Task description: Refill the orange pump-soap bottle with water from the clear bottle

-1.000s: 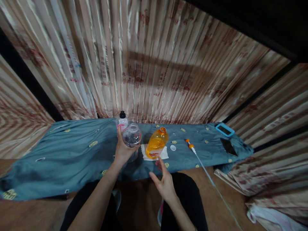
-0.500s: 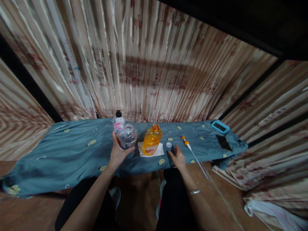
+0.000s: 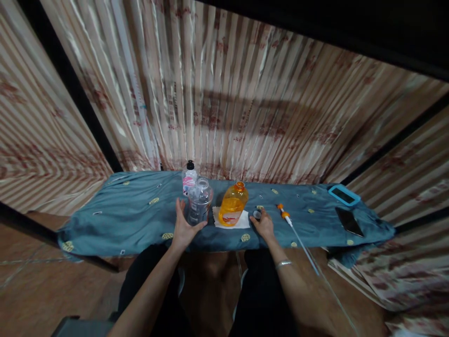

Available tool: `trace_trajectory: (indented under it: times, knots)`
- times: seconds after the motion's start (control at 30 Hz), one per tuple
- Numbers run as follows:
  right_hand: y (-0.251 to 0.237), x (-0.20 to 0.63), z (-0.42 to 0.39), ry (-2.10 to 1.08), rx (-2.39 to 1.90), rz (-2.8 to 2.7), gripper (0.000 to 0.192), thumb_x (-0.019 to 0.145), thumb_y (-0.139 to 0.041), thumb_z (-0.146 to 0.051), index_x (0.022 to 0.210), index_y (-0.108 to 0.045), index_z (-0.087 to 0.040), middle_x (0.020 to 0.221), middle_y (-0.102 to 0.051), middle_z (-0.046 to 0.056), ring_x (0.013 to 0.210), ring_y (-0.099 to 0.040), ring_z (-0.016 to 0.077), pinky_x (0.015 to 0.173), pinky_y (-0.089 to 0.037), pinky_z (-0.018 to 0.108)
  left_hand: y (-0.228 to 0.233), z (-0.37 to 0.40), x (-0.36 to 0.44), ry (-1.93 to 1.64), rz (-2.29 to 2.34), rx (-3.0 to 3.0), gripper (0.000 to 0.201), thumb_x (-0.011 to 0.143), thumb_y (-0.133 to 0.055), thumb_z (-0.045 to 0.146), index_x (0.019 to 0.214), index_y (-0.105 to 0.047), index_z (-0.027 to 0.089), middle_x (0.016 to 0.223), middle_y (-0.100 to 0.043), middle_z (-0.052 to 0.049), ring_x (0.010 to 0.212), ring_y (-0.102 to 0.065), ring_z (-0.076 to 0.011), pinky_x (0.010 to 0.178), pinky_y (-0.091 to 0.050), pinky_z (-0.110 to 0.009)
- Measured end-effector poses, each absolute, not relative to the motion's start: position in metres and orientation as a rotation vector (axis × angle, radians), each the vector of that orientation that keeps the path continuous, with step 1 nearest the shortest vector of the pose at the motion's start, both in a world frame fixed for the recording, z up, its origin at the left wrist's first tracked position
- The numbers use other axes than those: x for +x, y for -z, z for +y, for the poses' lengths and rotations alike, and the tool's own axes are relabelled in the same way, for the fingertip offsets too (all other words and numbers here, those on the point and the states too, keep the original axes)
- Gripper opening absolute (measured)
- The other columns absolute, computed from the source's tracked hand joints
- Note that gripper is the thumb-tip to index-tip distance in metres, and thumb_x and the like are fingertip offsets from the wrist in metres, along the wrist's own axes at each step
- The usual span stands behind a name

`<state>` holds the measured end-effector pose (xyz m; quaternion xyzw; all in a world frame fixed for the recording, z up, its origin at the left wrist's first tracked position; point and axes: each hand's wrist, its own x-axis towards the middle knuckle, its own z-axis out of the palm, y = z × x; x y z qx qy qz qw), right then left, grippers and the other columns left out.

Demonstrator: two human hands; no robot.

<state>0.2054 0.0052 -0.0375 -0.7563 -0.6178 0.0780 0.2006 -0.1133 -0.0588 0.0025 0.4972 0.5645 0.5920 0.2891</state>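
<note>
A clear empty plastic bottle (image 3: 199, 204) without a cap stands upright on the cloth-covered bench. My left hand (image 3: 184, 229) is at its lower left, thumb and fingers spread, seemingly not gripping it. To the right, an uncapped bottle of orange liquid (image 3: 233, 206) stands on a folded white cloth (image 3: 243, 222). My right hand (image 3: 264, 226) has its thumb and fingers around a small white cap (image 3: 257, 214) at the bench surface. Behind the clear bottle stands a smaller bottle with a black top and pink label (image 3: 189, 179).
An orange-and-white pump with a long tube (image 3: 287, 217) lies right of my right hand, its tube end past the bench's front edge. Farther right are a blue-framed device (image 3: 344, 194) and a dark phone (image 3: 350, 222). A striped curtain (image 3: 224, 117) hangs behind the bench (image 3: 136, 224).
My left hand has loosened from the clear bottle and sits lower beside it. My right hand has moved onto the white cap. The view has shifted left.
</note>
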Motion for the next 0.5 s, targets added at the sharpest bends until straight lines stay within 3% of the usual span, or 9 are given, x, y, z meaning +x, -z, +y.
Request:
trace_trajectory:
  times: [0.23,0.5]
  knots:
    - [0.039,0.203,0.007,-0.133,-2.151,-1.796,0.052,0.093,-0.063,-0.028,0.137,-0.050,-0.004,0.128,-0.062,0.019,0.124,-0.055,0.0268,0.108,-0.038,0.041,-0.003,-0.081,-0.098,-1.589,1.519,1.307,0.128,0.056,-0.087,0.044,0.154,-0.007,0.020,0.157,-0.029,-0.024,0.148,-0.029,-0.0362,0.120,-0.024,-0.056]
    - [0.041,0.207,0.007,-0.128,-2.176,-1.774,0.046,0.094,-0.062,-0.029,0.133,-0.054,-0.005,0.132,-0.060,0.017,0.127,-0.054,0.0248,0.107,-0.041,0.040,0.000,-0.086,-0.087,-1.642,1.567,1.291,0.120,0.061,-0.085,0.043,0.154,-0.011,0.022,0.158,-0.028,-0.021,0.147,-0.029,-0.0363,0.120,-0.023,-0.056]
